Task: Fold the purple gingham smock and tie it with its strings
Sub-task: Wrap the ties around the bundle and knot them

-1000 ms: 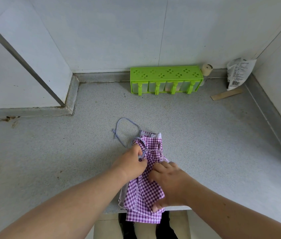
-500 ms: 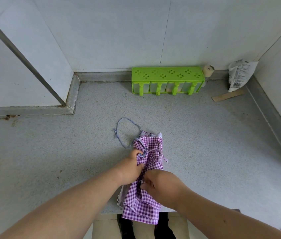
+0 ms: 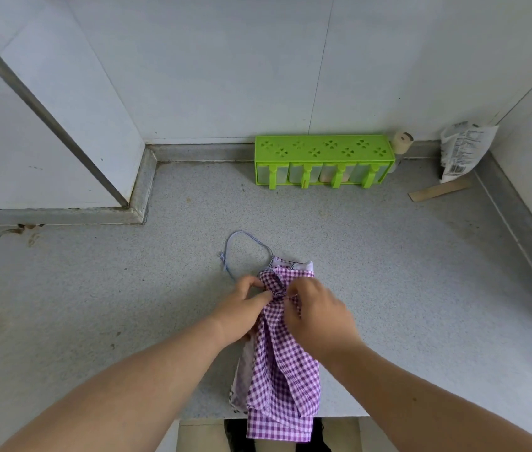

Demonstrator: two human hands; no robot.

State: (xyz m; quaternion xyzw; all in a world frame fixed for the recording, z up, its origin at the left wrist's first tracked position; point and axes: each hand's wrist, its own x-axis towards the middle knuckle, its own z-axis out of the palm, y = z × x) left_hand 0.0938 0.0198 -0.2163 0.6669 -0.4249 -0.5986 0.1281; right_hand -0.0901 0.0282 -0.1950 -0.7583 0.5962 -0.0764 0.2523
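Two bare hands meet over a speckled grey counter (image 3: 388,272) set in a corner of white-panelled walls (image 3: 225,66), with a raised grey lip running along the back and right side beyond the hands. One purple gingham smock (image 3: 282,363) lies folded into a long narrow bundle directly under and between the hands, its far end just past the fingertips and its near end hanging over the counter's front edge toward the person. The left hand (image 3: 242,313) has its fingers curled against the left side of the bundle, pinching the gathered cloth near its far end. The right hand (image 3: 318,316) is curled over the right side, its fingers pinching the same twisted gather, so both hands touch the fabric at one point. One thin blue-and-white string (image 3: 242,243) loops out on the counter just beyond the left hand, its end running back under the cloth.

Well beyond the hands, against the back wall, stands one bright green rack (image 3: 323,161) holding four clear compartments. Just to its right is one small beige roll (image 3: 402,142). Farther right, in the corner, leans one crumpled white printed packet (image 3: 463,148), and one flat wooden strip (image 3: 441,191) lies on the counter in front of it
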